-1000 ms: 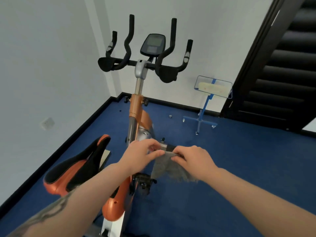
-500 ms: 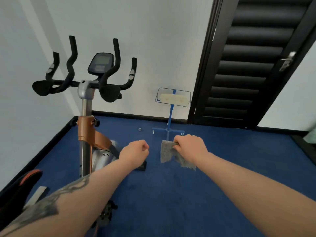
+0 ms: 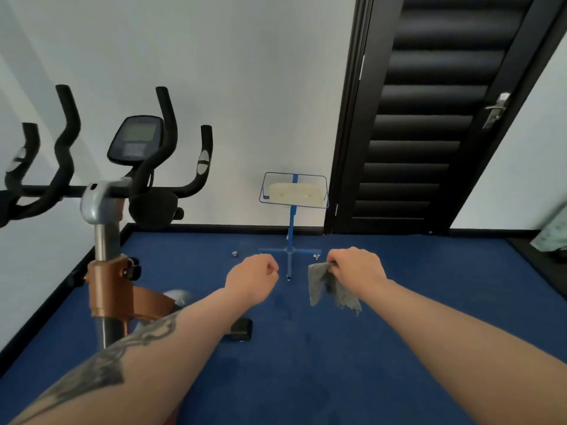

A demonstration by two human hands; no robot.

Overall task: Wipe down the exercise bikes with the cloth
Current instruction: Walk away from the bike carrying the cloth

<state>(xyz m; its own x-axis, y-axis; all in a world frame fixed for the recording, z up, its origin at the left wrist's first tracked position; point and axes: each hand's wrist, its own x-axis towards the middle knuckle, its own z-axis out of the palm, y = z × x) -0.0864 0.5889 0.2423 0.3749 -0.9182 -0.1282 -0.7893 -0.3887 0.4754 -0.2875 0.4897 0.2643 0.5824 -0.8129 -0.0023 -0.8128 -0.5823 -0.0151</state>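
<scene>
The right hand point(image 3: 356, 268) pinches the grey cloth point(image 3: 333, 289) by its top edge, so it hangs above the blue carpet point(image 3: 306, 378). The left hand point(image 3: 253, 276) is a loose fist holding nothing. The exercise bike point(image 3: 107, 240) stands off to the left (nearer the left hand), its post upright, so the cloth must travel leftward.

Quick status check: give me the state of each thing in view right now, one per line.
Left hand: curled into a fist, holding nothing.
Right hand: gripping the cloth.
Cloth: grey, crumpled, hanging from the right hand, touching nothing else.
Bike: upright, untouched by either hand.
Bike display: blank.
Door: shut.
</scene>
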